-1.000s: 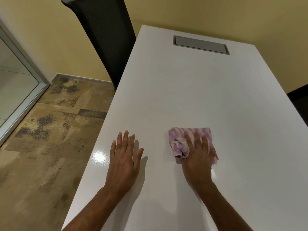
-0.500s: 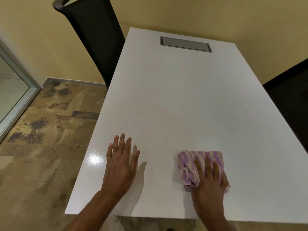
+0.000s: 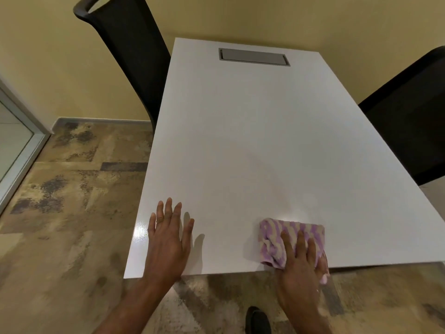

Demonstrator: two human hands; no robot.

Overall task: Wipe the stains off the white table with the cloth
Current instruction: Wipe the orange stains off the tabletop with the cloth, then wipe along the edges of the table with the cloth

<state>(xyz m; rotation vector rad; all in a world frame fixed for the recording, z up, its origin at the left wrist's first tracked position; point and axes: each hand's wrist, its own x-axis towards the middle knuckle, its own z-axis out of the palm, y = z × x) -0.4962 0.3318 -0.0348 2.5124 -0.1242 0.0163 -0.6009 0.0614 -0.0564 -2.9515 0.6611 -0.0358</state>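
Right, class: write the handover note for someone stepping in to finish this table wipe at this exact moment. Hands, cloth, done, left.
Left hand: flat on the white table near its front left corner, holding nothing.
Right hand: straight fingers press the purple-and-cream cloth at the near edge; a bit hangs over.
Done: cannot tell; no stain shows plainly.
Left: check the far half, by the grey hatch, and wipe any marks.

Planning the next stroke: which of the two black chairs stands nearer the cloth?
The right chair, cut off by the frame at the table's right edge; the left chair stands beside its far left edge.
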